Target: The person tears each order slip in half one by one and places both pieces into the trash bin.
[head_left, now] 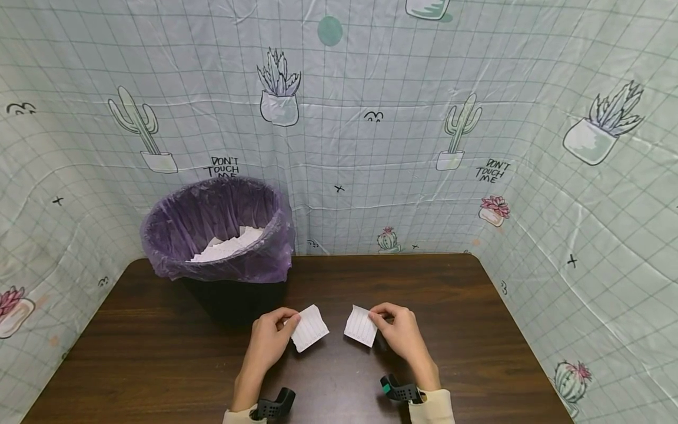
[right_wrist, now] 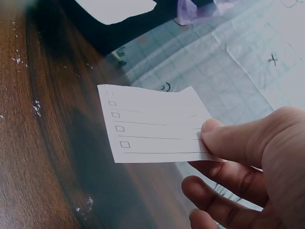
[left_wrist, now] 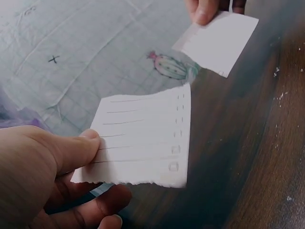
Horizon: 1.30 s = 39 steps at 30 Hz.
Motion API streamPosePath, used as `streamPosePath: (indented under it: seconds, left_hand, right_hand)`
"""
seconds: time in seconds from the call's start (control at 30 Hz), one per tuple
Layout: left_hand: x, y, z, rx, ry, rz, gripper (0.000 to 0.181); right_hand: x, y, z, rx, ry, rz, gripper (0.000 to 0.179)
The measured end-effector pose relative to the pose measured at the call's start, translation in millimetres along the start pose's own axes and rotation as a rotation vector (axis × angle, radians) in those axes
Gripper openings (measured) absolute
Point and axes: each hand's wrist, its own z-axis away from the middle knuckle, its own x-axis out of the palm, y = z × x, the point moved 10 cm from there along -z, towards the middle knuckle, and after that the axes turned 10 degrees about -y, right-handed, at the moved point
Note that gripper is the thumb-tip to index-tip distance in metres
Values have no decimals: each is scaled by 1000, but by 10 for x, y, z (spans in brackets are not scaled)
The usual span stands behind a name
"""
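Between thumb and fingers my left hand (head_left: 272, 335) pinches a torn piece of white lined paper (head_left: 309, 328). In the left wrist view this paper (left_wrist: 143, 138) shows ruled lines, small printed boxes and a ragged lower edge. My right hand (head_left: 401, 331) pinches a second piece of lined paper (head_left: 361, 325) by its side. Small checkboxes run down one edge of that second piece (right_wrist: 152, 129) in the right wrist view. A gap separates the two pieces, both held over the brown wooden table (head_left: 339, 388).
At the back left stands a black bin (head_left: 233, 297) lined with a purple plastic bag (head_left: 265, 268). White paper pieces (head_left: 230, 244) lie inside it. Small white scraps (right_wrist: 37, 108) dot the tabletop. A grid-patterned curtain (head_left: 339, 147) with cactus prints surrounds the table.
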Motion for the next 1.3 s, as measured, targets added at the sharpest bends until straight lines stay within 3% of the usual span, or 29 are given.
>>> streamPosePath:
  seconds: [0.2, 0.6, 0.93, 1.3]
  left_hand:
    - [-11, -13, -6, 9, 4, -26, 5]
    - [-49, -53, 13, 4, 23, -53, 5]
    - [-95, -70, 23, -10, 28, -52, 6]
    - [-124, -67, 52, -28, 22, -58, 8]
  right_hand:
    - [-34, -18, 7, -37, 21, 16, 5]
    - [-90, 24, 17, -5, 20, 8, 8]
    - [-164, 14, 35, -38, 49, 23, 6]
    - [-207, 69, 41, 8, 37, 7, 10]
